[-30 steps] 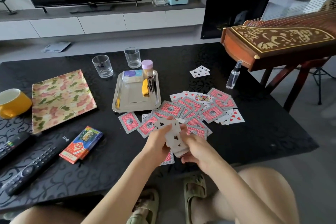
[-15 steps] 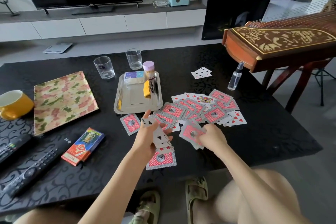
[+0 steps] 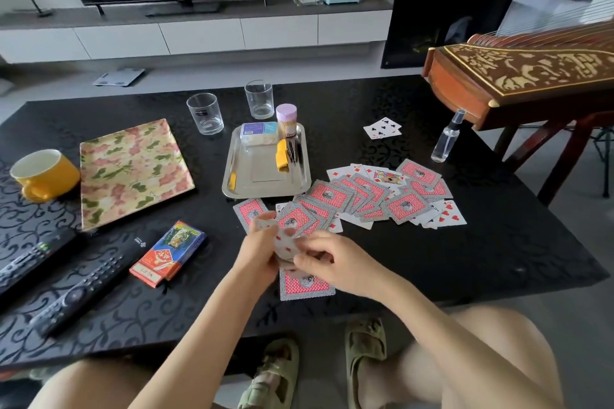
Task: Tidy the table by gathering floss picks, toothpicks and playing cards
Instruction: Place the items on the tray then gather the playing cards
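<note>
My left hand (image 3: 257, 251) grips a small stack of playing cards (image 3: 282, 242) above the table's near edge. My right hand (image 3: 329, 261) meets it and pinches the same stack from the right. A red-backed card (image 3: 305, 285) lies on the table under both hands. Several red-backed and face-up cards (image 3: 368, 197) are spread across the black table (image 3: 465, 242) just beyond. A few face-up cards (image 3: 382, 128) lie apart, farther back. The steel tray (image 3: 262, 176) holds a floss pick box (image 3: 259, 132), a toothpick jar with a lilac lid (image 3: 286, 119) and yellow items.
Two glasses (image 3: 204, 113) stand behind the tray. A floral tray (image 3: 133, 169) and a yellow mug (image 3: 43, 173) sit at left. Two remotes (image 3: 76, 289) and a card box (image 3: 167, 254) lie near the front left. A spray bottle (image 3: 447, 139) and a wooden zither (image 3: 531, 76) are at right.
My right hand took a red-backed card from the spread and brought it back to the stack in my left hand. Both hands are together again.
</note>
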Tool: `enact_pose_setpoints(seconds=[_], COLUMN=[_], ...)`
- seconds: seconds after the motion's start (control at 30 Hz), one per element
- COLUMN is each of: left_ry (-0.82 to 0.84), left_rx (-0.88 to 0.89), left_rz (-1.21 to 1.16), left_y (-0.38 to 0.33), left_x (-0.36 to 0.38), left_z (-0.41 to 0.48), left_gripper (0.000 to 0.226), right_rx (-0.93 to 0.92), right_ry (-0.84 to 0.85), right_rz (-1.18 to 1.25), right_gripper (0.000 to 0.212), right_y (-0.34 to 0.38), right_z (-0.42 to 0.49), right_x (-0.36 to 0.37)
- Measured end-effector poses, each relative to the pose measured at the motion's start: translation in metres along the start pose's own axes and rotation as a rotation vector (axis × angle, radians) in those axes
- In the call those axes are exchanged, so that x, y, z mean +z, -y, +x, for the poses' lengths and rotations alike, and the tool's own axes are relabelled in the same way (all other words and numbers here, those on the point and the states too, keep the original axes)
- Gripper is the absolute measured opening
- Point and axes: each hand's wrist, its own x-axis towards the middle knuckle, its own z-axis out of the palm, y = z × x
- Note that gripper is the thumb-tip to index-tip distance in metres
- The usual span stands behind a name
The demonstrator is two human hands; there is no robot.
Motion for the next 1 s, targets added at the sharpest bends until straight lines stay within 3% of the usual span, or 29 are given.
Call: enact_pose_setpoints(seconds=[0.07, 0.13, 0.2, 0.3, 0.37, 0.47, 0.57, 0.63, 0.73, 0.83, 0.87, 0.93, 1.0], left_ry=[-0.047, -0.086, -0.103, -0.084, -0.06, -0.011, 0.133, 0.241, 0.115, -0.08, -0.1, -0.121, -0.147], left_rx=[0.015, 0.037, 0.052, 0.041, 0.025, 0.013, -0.015, -0.042, -0.047, 0.089, 0.111, 0.136, 0.154], left_rz=[-0.033, -0.005, 0.035, 0.051, 0.024, 0.04, 0.027, 0.026, -0.108, -0.122, -0.106, -0.056, 0.006], left_y=[-0.01, -0.02, -0.027, -0.031, -0.031, -0.025, -0.015, -0.009, -0.004, -0.01, -0.014, -0.019, -0.024], left_x=[-0.016, -0.031, -0.042, -0.052, -0.055, -0.052, -0.042, -0.033, -0.033, -0.05, -0.053, -0.06, -0.064], left_z=[0.004, 0.006, 0.007, 0.005, 0.001, -0.003, -0.011, -0.017, -0.01, 0.003, 0.004, 0.007, 0.01], left_gripper=[0.028, 0.02, 0.012, 0.012, 0.012, 0.018, 0.046, 0.052, 0.036, 0.026, 0.028, 0.028, 0.028], right_rx=[-0.022, -0.109, -0.268, -0.48, -0.424, -0.014, 0.291, 0.383, 0.346, 0.172, 0.112, 0.053, 0.023], right_ry=[0.021, 0.104, 0.092, -0.052, -0.124, -0.32, -0.415, -0.332, -0.231, -0.468, -0.414, -0.126, 0.079], right_rz=[-0.367, -0.739, -0.92, -0.912, -0.646, -0.005, 0.688, 0.762, 0.201, -0.476, -0.601, -0.828, -0.93], right_gripper=[0.072, 0.08, 0.07, 0.045, 0.027, 0.016, 0.015, 0.018, 0.042, 0.044, 0.054, 0.077, 0.086], right_y=[-0.017, -0.037, -0.049, -0.062, -0.059, -0.036, -0.006, 0.014, 0.018, 0.0, -0.009, -0.026, -0.036], right_z=[-0.008, -0.018, -0.026, -0.032, -0.033, -0.021, 0.007, 0.022, 0.039, 0.06, 0.067, 0.075, 0.068], right_x=[0.004, 0.014, 0.025, 0.03, 0.023, 0.008, 0.011, 0.025, 0.045, 0.03, 0.024, 0.017, 0.025])
